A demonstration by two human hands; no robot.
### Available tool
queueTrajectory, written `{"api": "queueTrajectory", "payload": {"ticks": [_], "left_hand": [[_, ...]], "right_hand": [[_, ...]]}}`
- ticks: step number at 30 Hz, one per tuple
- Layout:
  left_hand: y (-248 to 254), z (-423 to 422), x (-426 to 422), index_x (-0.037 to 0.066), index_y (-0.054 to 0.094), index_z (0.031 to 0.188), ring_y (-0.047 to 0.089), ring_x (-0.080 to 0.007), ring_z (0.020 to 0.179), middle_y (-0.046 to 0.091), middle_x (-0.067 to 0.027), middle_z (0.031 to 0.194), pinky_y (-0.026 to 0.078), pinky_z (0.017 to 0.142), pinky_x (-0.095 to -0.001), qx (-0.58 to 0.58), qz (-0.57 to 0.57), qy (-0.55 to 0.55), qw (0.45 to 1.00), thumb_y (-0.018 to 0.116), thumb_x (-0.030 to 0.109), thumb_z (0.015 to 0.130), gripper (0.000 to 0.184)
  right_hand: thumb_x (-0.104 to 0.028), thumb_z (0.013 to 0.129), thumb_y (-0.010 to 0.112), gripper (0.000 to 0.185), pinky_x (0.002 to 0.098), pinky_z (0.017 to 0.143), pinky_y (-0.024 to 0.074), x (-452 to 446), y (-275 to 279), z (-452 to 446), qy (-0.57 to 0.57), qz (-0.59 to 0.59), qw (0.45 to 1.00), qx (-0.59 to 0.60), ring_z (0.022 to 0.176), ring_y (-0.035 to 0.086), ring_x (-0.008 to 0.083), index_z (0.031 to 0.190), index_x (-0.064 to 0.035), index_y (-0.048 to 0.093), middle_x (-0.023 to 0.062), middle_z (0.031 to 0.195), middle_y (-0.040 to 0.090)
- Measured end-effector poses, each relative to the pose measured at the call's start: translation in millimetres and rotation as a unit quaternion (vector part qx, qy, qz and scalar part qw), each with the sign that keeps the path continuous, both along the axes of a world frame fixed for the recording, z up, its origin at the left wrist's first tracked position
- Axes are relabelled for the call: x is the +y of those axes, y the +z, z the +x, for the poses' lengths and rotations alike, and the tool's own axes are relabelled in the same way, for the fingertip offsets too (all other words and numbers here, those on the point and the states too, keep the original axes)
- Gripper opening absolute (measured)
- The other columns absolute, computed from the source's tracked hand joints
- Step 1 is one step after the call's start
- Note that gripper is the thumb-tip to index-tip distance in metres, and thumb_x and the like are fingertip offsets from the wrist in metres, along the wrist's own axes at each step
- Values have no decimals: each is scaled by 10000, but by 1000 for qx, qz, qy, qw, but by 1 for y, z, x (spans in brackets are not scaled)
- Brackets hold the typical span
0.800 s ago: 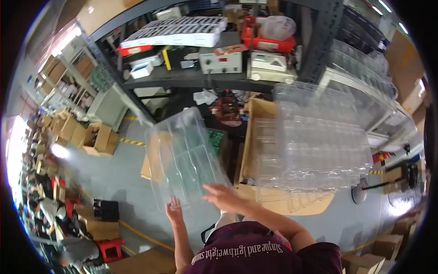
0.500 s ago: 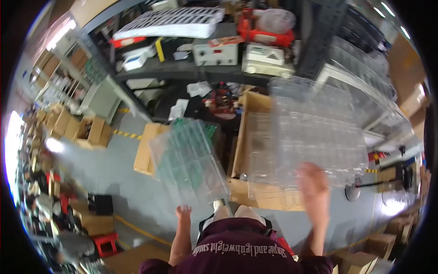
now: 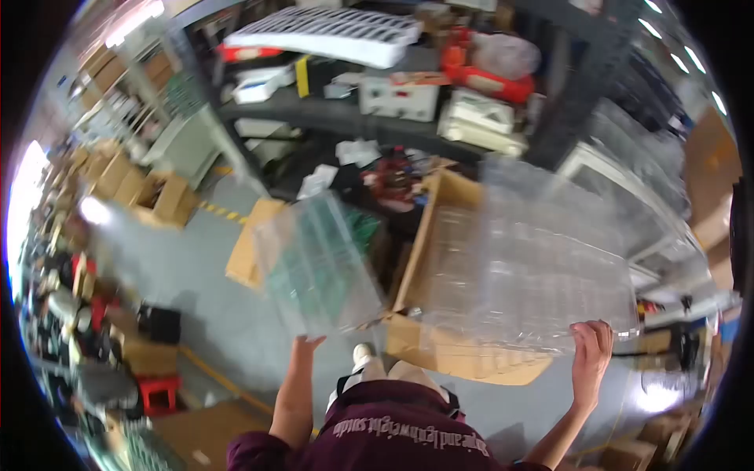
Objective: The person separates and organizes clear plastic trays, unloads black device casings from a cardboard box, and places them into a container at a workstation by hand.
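A clear plastic compartment tray (image 3: 345, 271) is tilted in front of my left hand (image 3: 307, 345). That hand grips its near edge from below, and the tray hides most of the fingers. On the right, several clear compartment trays (image 3: 550, 267) overlap above an open cardboard box (image 3: 416, 255). My right hand (image 3: 593, 349) has its fingers curled over the near right edge of the upper trays. Through the left tray, green material is visible.
A dark metal shelf (image 3: 330, 114) stands ahead, bearing a white slotted panel (image 3: 322, 33), an instrument box (image 3: 399, 96) and red items. Cardboard boxes (image 3: 161, 200) stand on the floor at left. A red stool (image 3: 159, 392) is behind on the left.
My right hand has moved right and closed on the trays' near edge. My left hand and its tray have shifted slightly left in view. The whole view has turned a little.
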State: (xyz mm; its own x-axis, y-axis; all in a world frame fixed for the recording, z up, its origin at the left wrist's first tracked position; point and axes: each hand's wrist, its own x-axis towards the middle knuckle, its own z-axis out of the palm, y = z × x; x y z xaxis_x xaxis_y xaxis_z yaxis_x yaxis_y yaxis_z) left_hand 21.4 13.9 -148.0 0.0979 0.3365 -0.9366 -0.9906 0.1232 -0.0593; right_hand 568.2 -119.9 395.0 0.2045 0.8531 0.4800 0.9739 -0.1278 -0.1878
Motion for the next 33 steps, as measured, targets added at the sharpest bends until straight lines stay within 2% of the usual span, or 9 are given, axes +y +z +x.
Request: {"api": "queueTrajectory", "payload": {"ticks": [7, 9, 14, 19, 25, 28, 30, 31, 33], "left_hand": [[8, -13, 6, 98, 106, 1384, 247, -521, 1198, 82, -235, 1425, 313, 875, -692, 16, 52, -170, 984, 452, 303, 866, 656], [28, 9, 26, 93, 114, 1380, 266, -518, 1183, 88, -245, 1418, 330, 867, -683, 34, 63, -178, 981, 457, 301, 863, 655], [41, 21, 32, 80, 132, 1369, 314, -513, 1146, 103, -269, 1400, 372, 845, -660, 93, 75, -169, 978, 470, 296, 855, 652], [44, 18, 17, 67, 150, 1357, 362, -507, 1108, 117, -293, 1382, 415, 823, -637, 156, 82, -140, 974, 483, 291, 847, 650], [48, 14, -20, 54, 168, 1346, 411, -502, 1071, 132, -318, 1365, 457, 801, -614, 218, 80, -98, 968, 496, 286, 838, 647], [69, 27, -36, 50, 209, 1333, 447, -486, 1033, 137, -315, 1362, 486, 820, -537, 304, 142, -123, 934, 516, 314, 828, 647], [75, 27, -40, -3, 314, 1168, 501, -380, 1008, 447, -216, 1112, 528, 753, -382, 341, 127, -187, 913, 530, 258, 834, 476], [65, 23, -41, -3, 314, 1168, 501, -380, 1008, 447, -216, 1112, 528, 753, -382, 341, 128, -184, 913, 530, 258, 834, 476], [44, 11, -47, 78, 262, 1328, 482, -432, 1037, 337, -284, 1275, 475, 849, -502, 330, 183, -172, 910, 511, 268, 846, 575]], "right_hand": [[-39, 600, 596, 218, 384, 689, 377, -86, 92, -16, -43, 63, 991, -109, 732, 512, 250, 807, -104, 578, 68, 799, 528], [-142, 652, 568, 147, 394, 695, 367, -103, 110, -21, -79, 76, 981, -161, 726, 512, 250, 792, -98, 580, 66, 789, 522], [-97, 736, 531, 145, 398, 713, 372, -105, 138, 14, -145, 106, 954, -240, 769, 496, 275, 872, -74, 576, 93, 819, 518], [-1, 770, 511, 148, 387, 766, 401, -31, 170, 90, -169, 123, 932, -296, 852, 498, 318, 896, -20, 588, 130, 921, 554], [-108, 800, 569, 170, 357, 718, 399, 100, 166, 192, -124, 191, 919, -323, 789, 547, 263, 956, -130, 632, 63, 848, 588], [-83, 784, 575, 169, 352, 707, 399, 165, 145, 213, -97, 212, 922, -310, 773, 555, 257, 932, -137, 635, 64, 807, 587], [-46, 752, 580, 179, 350, 720, 381, 197, 125, 226, -113, 178, 946, -247, 784, 550, 246, 884, -155, 632, 59, 780, 563], [-46, 752, 580, 179, 350, 720, 381, 209, 114, 232, -111, 180, 946, -247, 784, 550, 246, 884, -155, 632, 59, 780, 563], [-43, 740, 577, 173, 350, 713, 381, 226, 92, 245, -109, 147, 948, -261, 788, 552, 238, 861, -154, 628, 60, 771, 563]]}}
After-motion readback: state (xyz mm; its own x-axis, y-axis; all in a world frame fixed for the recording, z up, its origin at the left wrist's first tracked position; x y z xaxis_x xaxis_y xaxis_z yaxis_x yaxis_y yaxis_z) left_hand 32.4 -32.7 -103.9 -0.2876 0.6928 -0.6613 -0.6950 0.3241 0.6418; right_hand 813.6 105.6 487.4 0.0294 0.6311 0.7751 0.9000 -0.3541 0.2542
